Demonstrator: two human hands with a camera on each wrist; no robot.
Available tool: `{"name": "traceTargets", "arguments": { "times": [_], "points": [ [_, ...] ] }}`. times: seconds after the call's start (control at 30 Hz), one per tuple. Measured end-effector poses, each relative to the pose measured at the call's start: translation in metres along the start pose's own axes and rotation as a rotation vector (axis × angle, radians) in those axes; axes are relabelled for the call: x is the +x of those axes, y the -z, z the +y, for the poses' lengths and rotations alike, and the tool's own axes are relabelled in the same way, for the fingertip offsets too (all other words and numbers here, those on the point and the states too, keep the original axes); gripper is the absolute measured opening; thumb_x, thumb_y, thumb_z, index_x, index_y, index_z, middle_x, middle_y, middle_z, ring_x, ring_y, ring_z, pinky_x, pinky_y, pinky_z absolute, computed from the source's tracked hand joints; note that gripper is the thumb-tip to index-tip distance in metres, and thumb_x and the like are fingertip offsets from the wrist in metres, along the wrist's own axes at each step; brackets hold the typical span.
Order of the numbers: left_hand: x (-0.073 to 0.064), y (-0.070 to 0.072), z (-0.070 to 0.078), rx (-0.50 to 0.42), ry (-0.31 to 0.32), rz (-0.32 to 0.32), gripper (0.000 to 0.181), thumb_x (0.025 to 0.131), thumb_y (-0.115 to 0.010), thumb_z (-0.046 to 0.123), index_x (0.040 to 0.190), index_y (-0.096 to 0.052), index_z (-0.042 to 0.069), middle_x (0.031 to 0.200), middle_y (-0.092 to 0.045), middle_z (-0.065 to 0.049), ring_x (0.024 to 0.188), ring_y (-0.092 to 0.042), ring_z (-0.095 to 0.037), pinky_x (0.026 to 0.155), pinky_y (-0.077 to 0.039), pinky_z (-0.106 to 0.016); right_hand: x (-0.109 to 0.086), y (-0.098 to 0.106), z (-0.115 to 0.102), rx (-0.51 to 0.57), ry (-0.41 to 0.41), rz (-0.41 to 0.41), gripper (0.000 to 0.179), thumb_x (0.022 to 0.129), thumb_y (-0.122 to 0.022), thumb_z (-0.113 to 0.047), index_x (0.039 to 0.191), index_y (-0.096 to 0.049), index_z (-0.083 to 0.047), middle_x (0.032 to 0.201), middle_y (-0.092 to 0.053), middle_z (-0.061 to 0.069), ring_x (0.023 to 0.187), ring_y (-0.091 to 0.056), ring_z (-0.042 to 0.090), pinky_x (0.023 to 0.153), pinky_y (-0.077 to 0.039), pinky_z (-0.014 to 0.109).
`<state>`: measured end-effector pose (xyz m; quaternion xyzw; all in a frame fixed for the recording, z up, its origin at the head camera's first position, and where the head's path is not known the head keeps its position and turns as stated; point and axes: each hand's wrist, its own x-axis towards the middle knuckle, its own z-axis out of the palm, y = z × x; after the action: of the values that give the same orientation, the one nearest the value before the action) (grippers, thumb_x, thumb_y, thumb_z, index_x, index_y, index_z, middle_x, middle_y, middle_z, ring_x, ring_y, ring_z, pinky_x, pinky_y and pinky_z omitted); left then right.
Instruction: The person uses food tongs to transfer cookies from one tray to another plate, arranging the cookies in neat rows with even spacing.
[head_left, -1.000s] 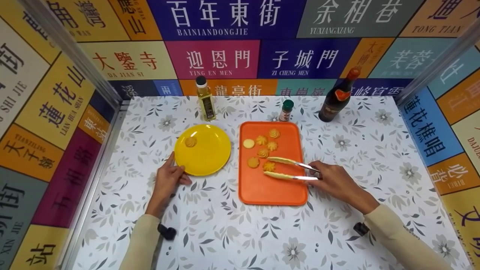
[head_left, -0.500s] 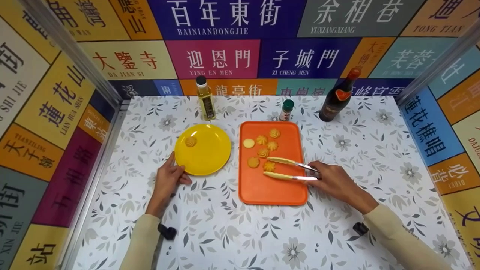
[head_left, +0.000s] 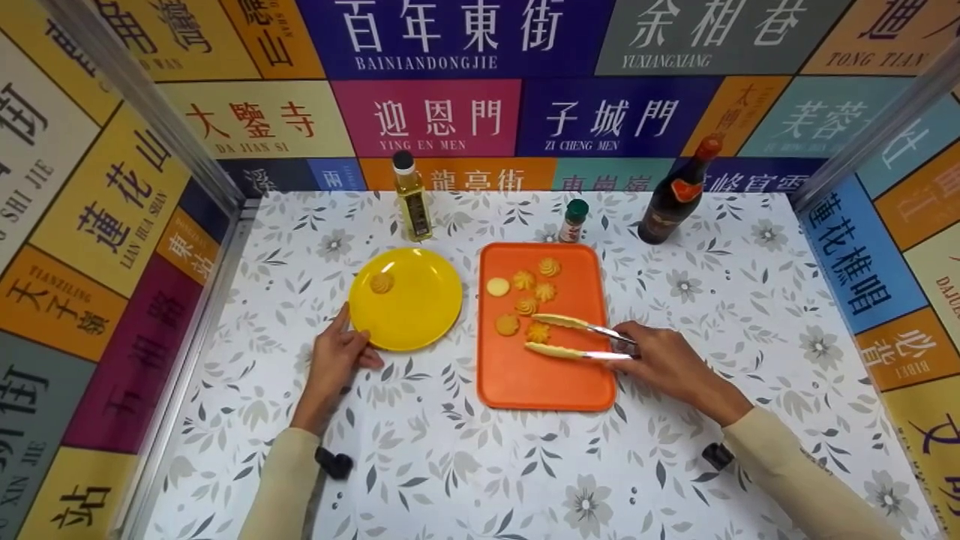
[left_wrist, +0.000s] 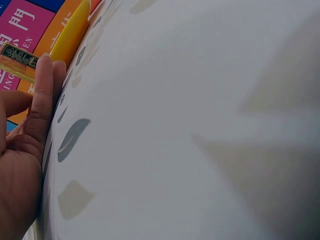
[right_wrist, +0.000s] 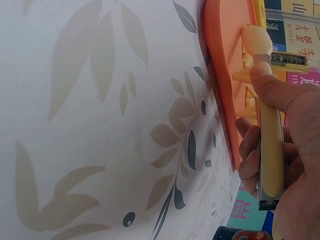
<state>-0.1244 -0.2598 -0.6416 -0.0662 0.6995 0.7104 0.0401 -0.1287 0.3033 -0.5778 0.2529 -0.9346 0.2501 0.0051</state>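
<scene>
My left hand (head_left: 339,358) rests on the table at the lower left of a yellow plate (head_left: 416,324), fingertips right at its rim. In the left wrist view the nearer fingers (left_wrist: 42,90) extend towards the plate's edge. A single swirled cookie (head_left: 382,283) lies on the plate. My right hand (head_left: 664,365) grips metal tongs (head_left: 576,354) with pale yellow tips. Spread apart, the tongs' arms straddle a flower-shaped cookie (head_left: 538,331) on the orange tray (head_left: 545,382). Several other cookies (head_left: 526,304) lie further up the tray, including a round, pale one (head_left: 497,287).
Behind the plate stands an oil bottle (head_left: 413,202). A small green-capped jar (head_left: 573,220) is just behind the tray, and a dark bottle with a red cap (head_left: 670,199) stands to the right of it. Sign-covered walls (head_left: 427,116) enclose the leaf-patterned table (head_left: 450,465).
The right hand and tongs have shifted very slightly left, their tips a bit further past the flower-shaped cookie. The left hand and plate stay in place.
</scene>
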Motion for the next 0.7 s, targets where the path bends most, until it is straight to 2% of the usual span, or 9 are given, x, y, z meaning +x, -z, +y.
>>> {"name": "traceTargets", "arguments": {
  "times": [0.33,0.57,0.7],
  "points": [
    [-0.0003,0.0008,-0.0001,0.020,-0.020,0.002,0.073,0.114,-0.060,0.007,0.176,-0.021,0.006,0.086,-0.074,-0.030,0.067,-0.078,-0.028,0.070,-0.070,-0.038,0.0021,-0.0013,-0.0017,0.001,-0.028,-0.019,0.056,0.088,-0.095,-0.035,0.126,-0.073,-0.001,0.085,-0.069,-0.001,0.072,-0.058,0.014,0.064,-0.052,0.034],
    [0.0005,0.0005,0.0000,0.011,0.008,0.012,0.074,0.113,-0.062,0.009,0.176,-0.022,0.008,0.086,-0.074,-0.029,0.066,-0.077,-0.029,0.069,-0.070,-0.042,0.0036,-0.0012,-0.0026,0.015,-0.024,-0.033,0.054,0.091,-0.093,-0.034,0.128,-0.072,0.000,0.095,-0.076,0.005,0.078,-0.065,0.018,0.069,-0.057,0.040],
    [0.0009,0.0008,-0.0001,0.016,0.011,0.006,0.074,0.114,-0.061,0.010,0.176,-0.021,0.008,0.087,-0.075,-0.028,0.067,-0.078,-0.029,0.069,-0.070,-0.042,0.0038,-0.0014,-0.0014,0.009,-0.006,-0.025,0.050,0.091,-0.093,-0.032,0.126,-0.073,-0.002,0.096,-0.076,0.004,0.078,-0.065,0.019,0.070,-0.057,0.041]
  ]
}}
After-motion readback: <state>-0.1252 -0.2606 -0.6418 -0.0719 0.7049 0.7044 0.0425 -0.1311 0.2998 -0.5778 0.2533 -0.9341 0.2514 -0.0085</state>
